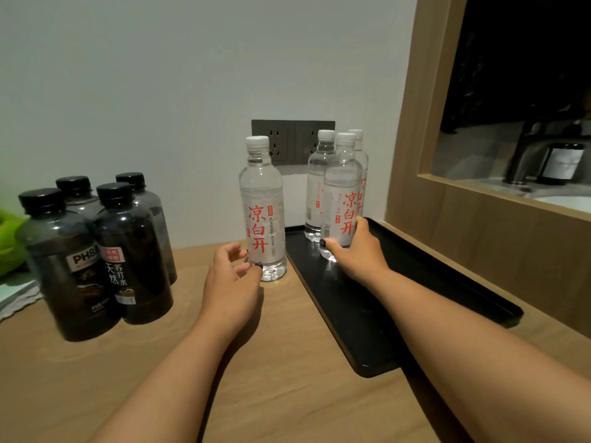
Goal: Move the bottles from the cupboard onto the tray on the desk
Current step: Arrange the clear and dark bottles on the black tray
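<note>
Pale wall with a grey double socket plate [292, 141] is backing a light wooden desk [278, 362]. Clear plastic bottle [263, 209], white-capped, is showing red "凉白开" while standing on the desk, touching the black rectangular tray [425, 282] at its 9 o'clock. Left hand [232, 282] is curling loosely beside its base, thumb touching. Right hand [356, 247] is gripping the nearest of three matching tray bottles [342, 193]. Four dark black-capped bottles [96, 251], reading "PH8" and "天然苏打水", are standing at 9 o'clock.

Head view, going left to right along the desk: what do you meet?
Green object → four dark bottles → left hand → lone clear bottle → right hand on a clear bottle → tray.
</note>
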Tool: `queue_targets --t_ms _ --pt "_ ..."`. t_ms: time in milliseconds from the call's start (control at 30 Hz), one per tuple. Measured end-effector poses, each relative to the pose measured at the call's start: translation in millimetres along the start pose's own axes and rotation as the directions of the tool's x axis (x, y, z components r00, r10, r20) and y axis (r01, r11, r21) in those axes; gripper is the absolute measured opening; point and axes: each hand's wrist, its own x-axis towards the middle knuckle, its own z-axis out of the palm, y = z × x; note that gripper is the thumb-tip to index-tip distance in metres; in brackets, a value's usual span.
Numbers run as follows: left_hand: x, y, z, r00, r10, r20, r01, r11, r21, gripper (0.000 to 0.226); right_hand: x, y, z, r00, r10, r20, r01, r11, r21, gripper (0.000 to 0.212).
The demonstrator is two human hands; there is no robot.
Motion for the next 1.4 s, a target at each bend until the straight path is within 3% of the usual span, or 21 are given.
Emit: queue_targets --t_ms 633,933,1067,1167,1233,1333,1400 --pt "1 -4 1 0.997 -0.007 0.071 0.002 0.997 0.076 0.056 8 -3 5 0.997 0.038 0.064 -0.036 0.999 -0.04 0.067" --pt "1 -8 1 0.958 0.039 0.282 -0.064 0.995 0.081 0.097 8 -3 6 0.996 0.071 0.049 -0.068 0.996 -0.06 0.062" --pt "0 -7 -1 0.961 0.026 0.276 -0.045 0.997 0.064 0.097 8 -5 5 0.994 0.082 0.071 -0.077 0.994 -0.075 0.063" --pt "-1 -3 -2 0.966 0.027 0.256 -0.037 0.999 0.036 0.089 8 -9 4 0.99 0.114 0.077 -0.112 0.993 -0.031 0.069" --pt "-2 -2 -3 0.968 0.025 0.249 -0.031 0.999 0.023 0.086 7 -15 5 0.978 0.197 0.075 -0.198 0.98 0.004 0.084" --pt "-1 -3 -4 0.972 0.016 0.236 -0.019 1.0 0.011 0.084 -3 -31 5 0.957 0.292 0.002 -0.29 0.951 -0.105 0.102" --pt "0 -4 -3 0.973 0.004 0.231 -0.005 1.0 0.007 0.082 -13 -44 2 0.978 0.186 -0.091 -0.199 0.966 -0.168 0.099"
